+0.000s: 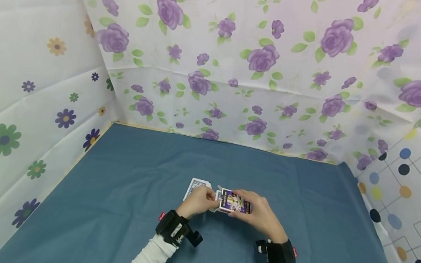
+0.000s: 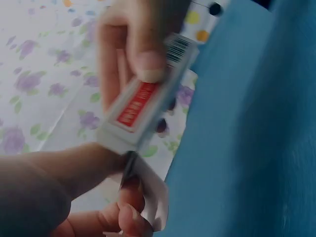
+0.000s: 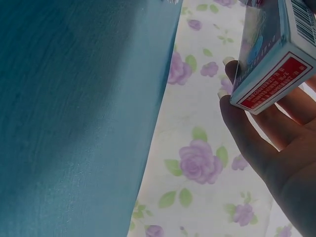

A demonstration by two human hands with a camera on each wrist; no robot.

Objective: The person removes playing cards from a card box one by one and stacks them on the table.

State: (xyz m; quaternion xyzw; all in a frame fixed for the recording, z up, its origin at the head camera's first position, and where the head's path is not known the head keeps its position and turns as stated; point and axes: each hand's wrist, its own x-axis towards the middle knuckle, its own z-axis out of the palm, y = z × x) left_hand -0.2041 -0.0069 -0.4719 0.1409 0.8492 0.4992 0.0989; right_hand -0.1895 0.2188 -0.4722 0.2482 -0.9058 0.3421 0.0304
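Note:
My right hand (image 1: 257,213) grips a playing card box (image 1: 236,202) with a dark purple picture face, thumb along one side and fingers along the other. In the right wrist view, red labels and a barcode mark the white sides of the box (image 3: 271,84). At the box's open left end, my left hand (image 1: 199,202) pinches between thumb and fingertips. Playing cards (image 1: 219,195) with patterned backs stick out there, partly covered by the left fingers. More playing cards (image 1: 196,184) lie face down on the cloth just beyond the left hand.
A blue cloth (image 1: 139,171) covers the table. Flowered sheets (image 1: 199,82) hang along its far and left edges, and a dotted sheet (image 1: 401,199) borders the right. Each wrist wears a black camera strap (image 1: 281,254).

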